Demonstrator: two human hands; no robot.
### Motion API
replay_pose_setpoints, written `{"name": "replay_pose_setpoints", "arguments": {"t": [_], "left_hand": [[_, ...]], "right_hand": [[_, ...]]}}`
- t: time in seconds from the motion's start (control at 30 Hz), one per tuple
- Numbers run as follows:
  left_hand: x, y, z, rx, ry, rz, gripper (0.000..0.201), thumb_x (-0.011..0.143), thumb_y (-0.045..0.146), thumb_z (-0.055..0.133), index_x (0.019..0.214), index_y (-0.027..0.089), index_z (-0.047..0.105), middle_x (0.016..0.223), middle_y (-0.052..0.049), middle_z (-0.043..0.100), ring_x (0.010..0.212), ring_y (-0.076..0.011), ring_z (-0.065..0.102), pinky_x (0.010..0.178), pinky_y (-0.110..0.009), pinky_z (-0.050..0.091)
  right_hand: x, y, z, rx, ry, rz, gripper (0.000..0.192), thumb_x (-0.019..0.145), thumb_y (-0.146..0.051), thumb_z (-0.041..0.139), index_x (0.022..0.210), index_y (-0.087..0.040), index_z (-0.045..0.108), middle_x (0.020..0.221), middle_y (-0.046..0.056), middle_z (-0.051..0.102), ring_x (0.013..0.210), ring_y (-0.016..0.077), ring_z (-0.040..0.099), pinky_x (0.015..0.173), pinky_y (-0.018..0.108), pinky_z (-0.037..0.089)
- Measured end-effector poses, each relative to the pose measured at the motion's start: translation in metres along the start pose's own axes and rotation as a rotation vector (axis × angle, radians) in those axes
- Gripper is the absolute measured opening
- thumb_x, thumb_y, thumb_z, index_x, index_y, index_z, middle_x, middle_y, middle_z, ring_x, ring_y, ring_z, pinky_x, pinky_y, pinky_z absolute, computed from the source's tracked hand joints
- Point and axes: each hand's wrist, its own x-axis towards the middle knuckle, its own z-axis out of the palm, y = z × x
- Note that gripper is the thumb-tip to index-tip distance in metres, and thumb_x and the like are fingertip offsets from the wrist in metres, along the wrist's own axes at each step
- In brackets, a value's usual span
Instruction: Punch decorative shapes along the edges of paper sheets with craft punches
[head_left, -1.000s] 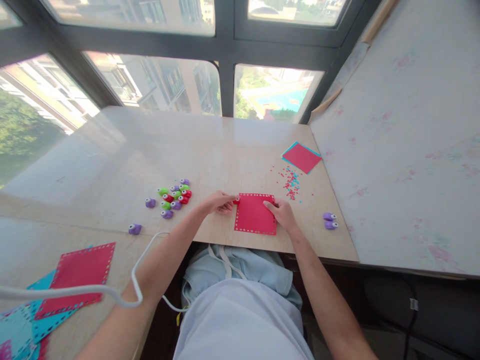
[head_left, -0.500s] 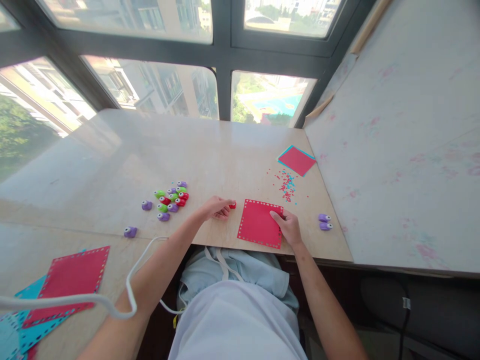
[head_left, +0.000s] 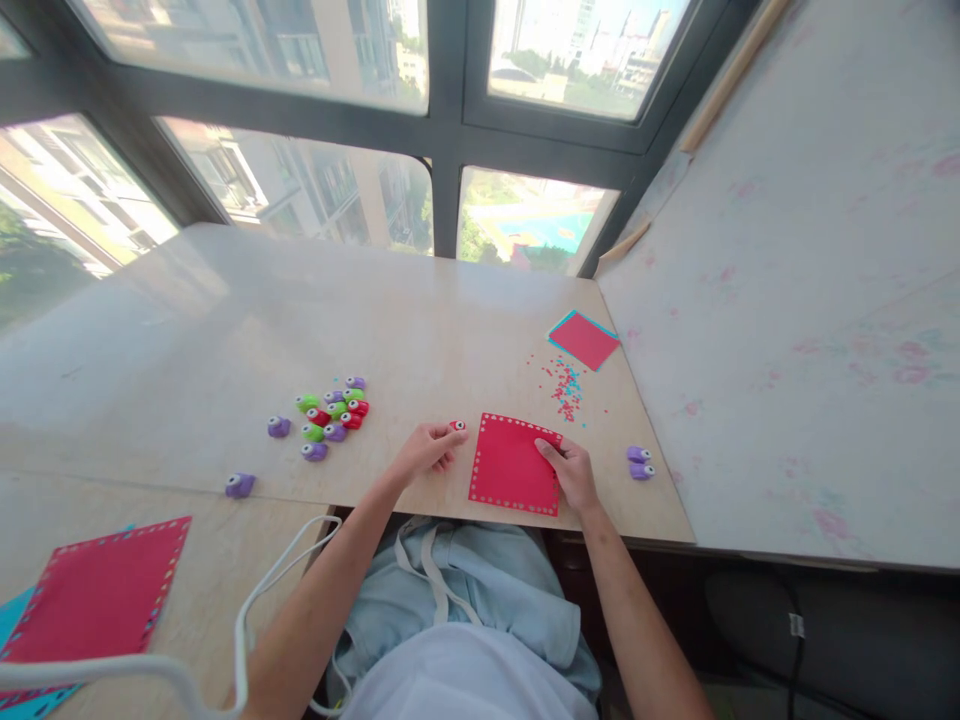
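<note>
The red square sheet (head_left: pixel 512 465), with small holes along its 4 edges, spreads to the left of the right hand (head_left: pixel 574 470), which grips its upper right part, thumb on top. 1 small red punch (head_left: pixel 458 426) with a white, eye-like spot sits in the left hand (head_left: pixel 431 447), near the sheet but apart.

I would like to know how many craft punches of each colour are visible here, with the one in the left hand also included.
Purple craft punches: 8
Green craft punches: 4
Red craft punches: 4, including the one in the left hand
Total: 16
</note>
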Motion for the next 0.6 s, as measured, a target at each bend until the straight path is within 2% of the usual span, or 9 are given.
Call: {"name": "replay_pose_setpoints", "arguments": {"t": [0.13,0.23,0.43,0.6], "left_hand": [[-0.007,-0.003,0.009,-0.081,-0.007,0.144,0.045,0.070,0.050,0.074,0.098,0.015,0.070,0.060,0.002,0.058,0.046,-0.0085,0.048,0.044,-0.019,0.039],[-0.010,-0.004,0.016,-0.165,0.022,0.231,0.045,0.070,0.046,0.075,0.102,0.014,0.070,0.065,0.001,0.060,0.049,-0.0072,0.046,0.045,-0.018,0.037],[-0.009,-0.008,0.025,-0.183,-0.004,0.256,0.044,0.069,0.042,0.076,0.101,0.013,0.070,0.064,0.002,0.058,0.048,-0.0062,0.044,0.044,-0.018,0.035],[-0.008,-0.011,0.029,-0.210,0.095,0.257,0.047,0.066,0.041,0.078,0.103,0.016,0.065,0.076,0.000,0.060,0.057,-0.0087,0.053,0.049,-0.019,0.040]], "right_hand": [[-0.005,-0.002,0.002,0.026,0.020,-0.006,0.036,0.072,-0.051,0.077,0.088,-0.018,0.077,0.083,0.004,0.076,0.068,0.0200,0.067,0.063,0.030,0.053],[-0.009,0.000,0.003,0.023,0.022,-0.011,0.037,0.071,-0.051,0.078,0.088,-0.018,0.077,0.083,0.005,0.076,0.068,0.0202,0.067,0.062,0.030,0.054],[-0.011,0.004,0.002,-0.043,0.034,-0.069,0.040,0.072,-0.053,0.076,0.088,-0.016,0.076,0.081,0.005,0.075,0.068,0.0203,0.066,0.061,0.031,0.053],[-0.009,0.007,0.001,-0.074,0.038,-0.105,0.038,0.075,-0.052,0.074,0.088,-0.017,0.075,0.083,0.005,0.075,0.071,0.0205,0.066,0.063,0.030,0.052]]}}
